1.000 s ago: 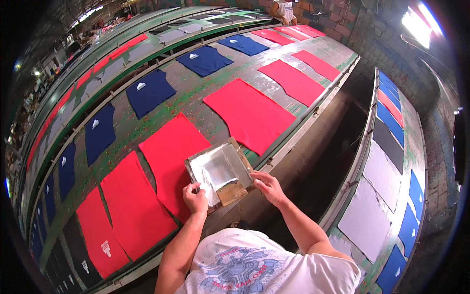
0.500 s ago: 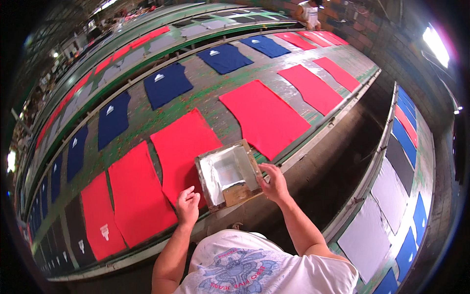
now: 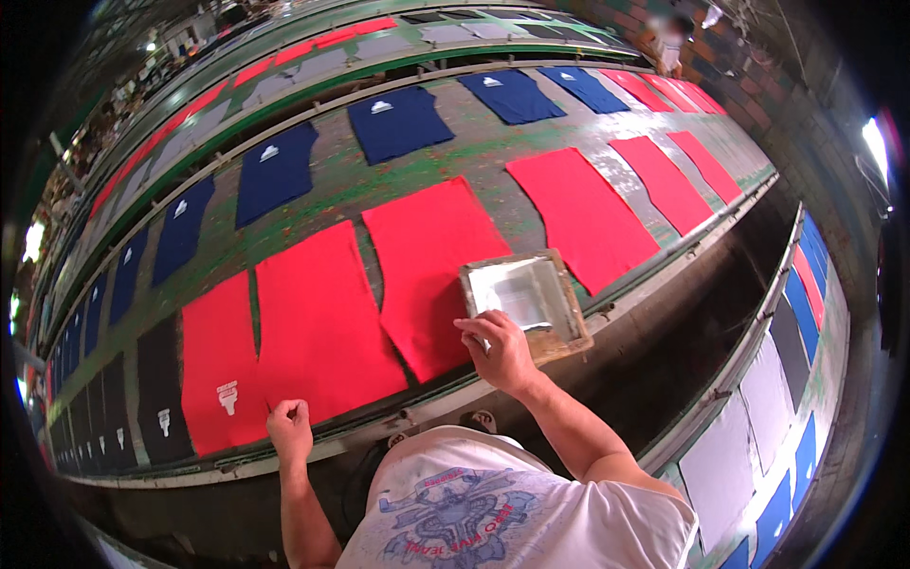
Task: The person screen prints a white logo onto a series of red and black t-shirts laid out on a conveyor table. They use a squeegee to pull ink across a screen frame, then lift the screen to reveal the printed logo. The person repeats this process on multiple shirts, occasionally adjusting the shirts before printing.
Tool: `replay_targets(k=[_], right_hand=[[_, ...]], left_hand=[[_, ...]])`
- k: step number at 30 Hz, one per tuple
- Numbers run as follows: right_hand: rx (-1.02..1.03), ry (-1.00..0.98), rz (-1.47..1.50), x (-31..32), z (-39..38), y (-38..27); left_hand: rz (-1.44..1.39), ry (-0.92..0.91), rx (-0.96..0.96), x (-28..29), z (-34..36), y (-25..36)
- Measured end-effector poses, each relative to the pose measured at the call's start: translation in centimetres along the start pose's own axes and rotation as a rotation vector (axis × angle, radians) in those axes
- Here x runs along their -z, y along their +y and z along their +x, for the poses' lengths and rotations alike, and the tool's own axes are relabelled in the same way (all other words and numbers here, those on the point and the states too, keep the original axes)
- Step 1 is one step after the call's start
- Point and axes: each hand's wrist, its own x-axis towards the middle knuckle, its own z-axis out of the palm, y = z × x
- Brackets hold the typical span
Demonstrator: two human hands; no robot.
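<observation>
A wooden printing frame [image 3: 580, 327] with a pale mesh and white ink inside lies at the table's near edge, over the corner of a red fabric piece [image 3: 431, 228]. Beside its left wall, my right hand [image 3: 502, 353] hovers with bent fingers and a gap between thumb and forefinger, holding nothing visible. Farther left, my left hand [image 3: 290, 429] is closed in a pinch at the near edge of another red fabric piece [image 3: 322, 313]. Whatever lies between those fingertips is too small to make out. Left of that hand, a red piece [image 3: 216, 341] carries a small white print.
Navy pieces [image 3: 400, 123] with white prints line the long table's [image 3: 332, 185] far side. Black pieces [image 3: 159, 394] lie at the left. Another table with grey pieces [image 3: 725, 474] stands right, across a dark gap. A person [image 3: 671, 47] stands at the far end.
My right hand has left the frame's right side and crossed to its left side. My left hand has moved left, away from the frame, and closed at the red fabric. The view has shifted.
</observation>
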Motion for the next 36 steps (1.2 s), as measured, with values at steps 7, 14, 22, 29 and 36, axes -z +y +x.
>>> replay_targets(k=[7, 14, 22, 29, 36], right_hand=[[-0.077, -0.191, -0.110, -8.7, -1.2, -4.9], [-0.301, -0.330, -0.387, -13.2, -2.9, -5.7], [-0.430, -0.581, -0.725, -15.2, -3.2, -5.1], [-0.610, -0.689, -0.857, -16.9, -1.9, -5.5], [-0.623, -0.762, -0.804, -17.2, -1.7, -6.0]], left_hand=[[0.177, -0.033, -0.014, 6.4, 0.0, -8.9], [0.348, -0.116, -0.010, 9.2, 0.5, -11.2], [0.437, -0.226, 0.085, 8.5, 1.7, -10.6], [0.469, -0.368, 0.155, 7.1, 2.5, -9.3], [0.471, -0.261, 0.153, 6.1, 2.6, -9.5]])
